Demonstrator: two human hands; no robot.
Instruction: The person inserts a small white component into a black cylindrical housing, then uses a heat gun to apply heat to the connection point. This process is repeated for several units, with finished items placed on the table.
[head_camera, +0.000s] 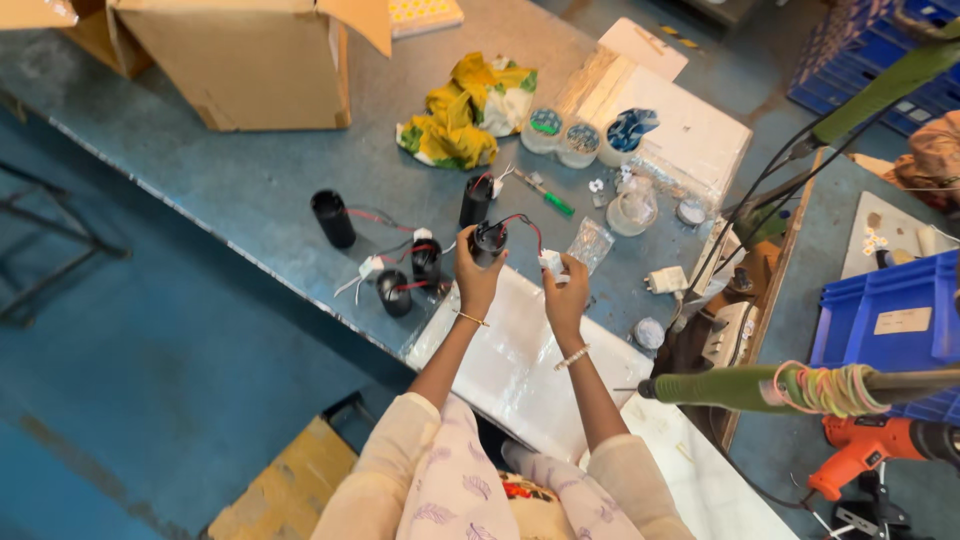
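Overhead view of a workbench with a dull blue-grey, scuffed metal top. Black cylindrical capacitor, smooth and matte, with thin red and black wires looping from its top end to a small white plastic connector. Capacitor wrapped in the closed fingers of the left hand, raised above the bench edge, arm bent upward from the elbow, thin bangle at the wrist. Connector pinched between the fingertips of the right hand, held just beside the left at the same height, beaded bracelet at the wrist. Both hands above a glossy white sheet overhanging the near bench edge.

Four more black capacitors on the bench: one upright well to the left, two close together near the left hand with white connectors and red leads, one just behind the held one. Crumpled yellow, green and white cloth farther back. Three round, shallow tubs in a row beside it, contents too small to tell. Clear round plastic container and crinkled clear bag to the right, contents unclear. Green-handled screwdriver lying flat between the tubs and the capacitors. Open brown cardboard box at the far left, interior not visible. Blue plastic crate at the right edge. Orange power drill below it.
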